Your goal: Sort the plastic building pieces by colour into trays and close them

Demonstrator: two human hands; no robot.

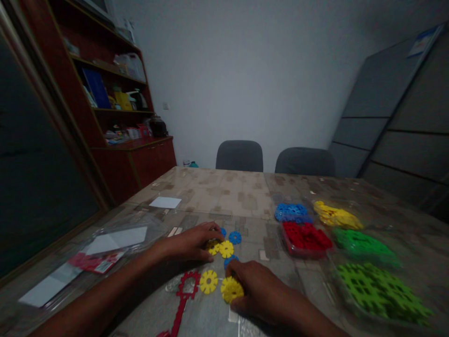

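Observation:
My left hand (196, 241) curls over a yellow flower-shaped disc (212, 248), thumb on the near side and fingers on the far side. Next to it lies another yellow notched disc (226, 249), with a blue notched disc (235, 238) just beyond. My right hand (257, 288) pinches yellow discs (231, 290) at their right edge; they seem to overlap, and I cannot tell how many there are. A second blue disc (230, 261) shows partly behind the right fingers. Between the arms sit a loose yellow disc (208, 282) and a red toothed piece (188, 284) with a long red stem.
On the right stand clear containers of blue pieces (291, 212), red pieces (307, 236), yellow pieces (336, 215), green pieces (363, 245) and light green pieces (382, 292). Clear packaging with white card (117, 239) lies left. Two grey chairs (239, 154) stand beyond the patterned table (224, 185).

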